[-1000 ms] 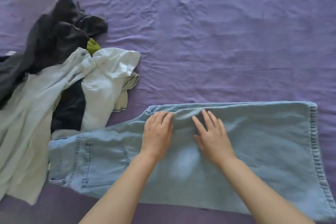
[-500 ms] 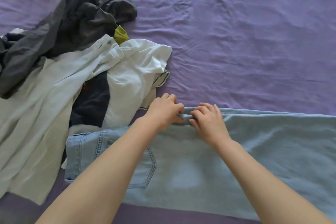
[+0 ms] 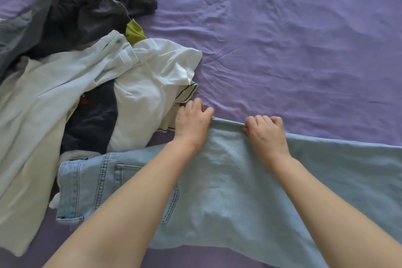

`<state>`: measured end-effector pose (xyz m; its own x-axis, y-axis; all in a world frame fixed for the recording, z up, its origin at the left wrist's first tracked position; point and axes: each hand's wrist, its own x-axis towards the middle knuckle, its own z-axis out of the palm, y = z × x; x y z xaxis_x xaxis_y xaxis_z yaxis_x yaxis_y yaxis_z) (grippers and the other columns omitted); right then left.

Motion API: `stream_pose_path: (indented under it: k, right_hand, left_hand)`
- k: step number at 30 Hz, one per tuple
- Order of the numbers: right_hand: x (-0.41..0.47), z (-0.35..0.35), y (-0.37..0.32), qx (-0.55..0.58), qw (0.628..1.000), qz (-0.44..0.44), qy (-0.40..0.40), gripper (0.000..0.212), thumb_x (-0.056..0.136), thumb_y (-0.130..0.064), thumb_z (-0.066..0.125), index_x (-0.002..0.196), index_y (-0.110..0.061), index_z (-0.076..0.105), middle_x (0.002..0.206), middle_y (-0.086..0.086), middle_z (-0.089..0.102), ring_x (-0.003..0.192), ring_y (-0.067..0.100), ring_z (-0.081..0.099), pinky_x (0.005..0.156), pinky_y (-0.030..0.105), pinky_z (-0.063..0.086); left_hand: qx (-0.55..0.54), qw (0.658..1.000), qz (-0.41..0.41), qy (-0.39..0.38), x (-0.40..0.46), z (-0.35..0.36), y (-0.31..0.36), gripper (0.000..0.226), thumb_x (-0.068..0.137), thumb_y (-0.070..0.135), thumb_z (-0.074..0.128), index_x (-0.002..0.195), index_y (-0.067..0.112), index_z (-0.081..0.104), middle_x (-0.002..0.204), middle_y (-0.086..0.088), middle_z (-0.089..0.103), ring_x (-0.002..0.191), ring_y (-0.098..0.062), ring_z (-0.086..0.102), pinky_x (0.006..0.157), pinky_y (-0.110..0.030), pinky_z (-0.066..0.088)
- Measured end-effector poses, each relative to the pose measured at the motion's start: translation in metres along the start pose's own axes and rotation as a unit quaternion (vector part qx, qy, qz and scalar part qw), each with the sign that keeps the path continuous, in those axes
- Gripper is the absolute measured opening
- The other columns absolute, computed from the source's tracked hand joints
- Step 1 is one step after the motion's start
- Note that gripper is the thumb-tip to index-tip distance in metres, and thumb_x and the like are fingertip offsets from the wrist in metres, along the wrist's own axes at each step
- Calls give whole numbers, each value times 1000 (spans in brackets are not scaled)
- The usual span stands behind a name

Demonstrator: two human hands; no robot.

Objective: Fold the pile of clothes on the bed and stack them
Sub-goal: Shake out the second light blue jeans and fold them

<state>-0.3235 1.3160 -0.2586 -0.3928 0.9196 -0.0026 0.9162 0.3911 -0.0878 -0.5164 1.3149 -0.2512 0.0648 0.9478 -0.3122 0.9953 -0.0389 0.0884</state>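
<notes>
Light blue jeans (image 3: 228,191) lie flat across the near part of the purple bed, waistband and back pocket to the left, legs running off the right edge. My left hand (image 3: 191,122) grips the far edge of the jeans near the crotch. My right hand (image 3: 266,130) pinches that same far edge a little to the right, fingers curled over the seam. An unfolded pile (image 3: 87,85) sits at the left: white garments, a dark navy piece, a dark grey garment (image 3: 82,8) and a bit of olive-green cloth (image 3: 134,31).
The wrinkled purple bedsheet (image 3: 293,39) stretches across the far and right parts of the view. The pile's white shirt hem touches the jeans' far-left edge beside my left hand.
Both hands went from lying flat on the jeans to curling round the far edge. They have since spread apart along that edge. The view shifted left and closer.
</notes>
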Motion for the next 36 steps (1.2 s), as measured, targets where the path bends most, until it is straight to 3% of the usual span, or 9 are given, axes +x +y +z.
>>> stream_pose_path:
  k: [4, 7, 10, 13, 17, 22, 27, 31, 36]
  right_hand:
    - [-7, 1, -13, 35, 998, 53, 28, 21, 69, -1, 75, 85, -8, 64, 86, 11, 63, 84, 28, 55, 79, 37, 27]
    - [-42, -7, -22, 71, 997, 0, 23, 29, 69, -11, 78, 97, -11, 67, 107, 11, 65, 106, 27, 51, 90, 42, 33]
    - [-81, -9, -19, 31, 993, -6, -110, 53, 74, -38, 77, 122, -22, 63, 135, 14, 54, 126, 35, 49, 101, 60, 33]
    - [-85, 1, 0, 7, 968, 30, -247, 83, 78, -76, 40, 147, -45, 4, 158, 5, -7, 146, 34, -7, 106, 69, 5]
    - [-81, 7, 11, -21, 960, 22, -279, 97, 66, -89, 25, 132, -46, -33, 144, 1, -42, 136, 32, -35, 103, 71, -3]
    - [-128, -6, -7, 3, 957, 36, -289, 92, 80, -75, 36, 149, -35, -8, 157, 11, -20, 142, 34, -22, 107, 67, 3]
    - [-185, -25, -9, 27, 971, -44, -235, 77, 52, -44, 88, 121, -20, 65, 133, 23, 53, 122, 43, 51, 85, 69, 42]
    - [-210, -27, -15, 68, 972, -115, -194, 62, 48, -31, 92, 105, -19, 72, 124, 20, 61, 116, 38, 58, 86, 62, 46]
    - [-216, -25, -28, 39, 950, -214, -223, 68, 38, -32, 91, 102, -18, 71, 125, 10, 62, 117, 32, 58, 86, 62, 48]
  left_hand:
    - [-117, 989, -88, 24, -19, 0, 23, 21, 92, 3, 50, 112, 8, 50, 110, -14, 46, 84, -34, 54, 59, -40, 30]
    - [-165, 984, -25, 69, -54, 7, 37, 17, 79, -2, 65, 95, 0, 60, 97, -20, 57, 81, -38, 58, 60, -45, 49]
    - [-114, 993, 34, -15, -81, 22, 46, 53, 86, 28, 66, 131, 4, 51, 137, -26, 45, 126, -39, 46, 104, -48, 41]
    - [-14, 989, 52, -139, -87, 40, 45, 89, 88, 66, 41, 152, 26, -6, 158, -16, -15, 146, -28, -10, 117, -49, -4]
    - [13, 984, 55, -170, -83, 46, 51, 115, 66, 87, 42, 146, 33, -22, 151, -20, -31, 141, -33, -27, 112, -58, -13]
    - [48, 986, 10, -159, -102, 47, 65, 114, 70, 83, 44, 148, 30, -20, 154, -16, -27, 143, -34, -21, 110, -65, -5]
    - [-15, 987, -11, -160, -169, 59, 80, 82, 89, 55, 50, 152, 32, 3, 159, -4, -15, 146, -25, -11, 114, -55, -2]
    - [-92, 986, -30, -136, -219, 59, 87, 58, 89, 38, 57, 142, 25, 36, 156, -11, 14, 146, -26, 7, 117, -47, 4]
    - [-54, 995, 30, -82, -244, 51, 87, 53, 46, 31, 91, 89, 12, 67, 111, -15, 62, 116, -36, 57, 94, -53, 48]
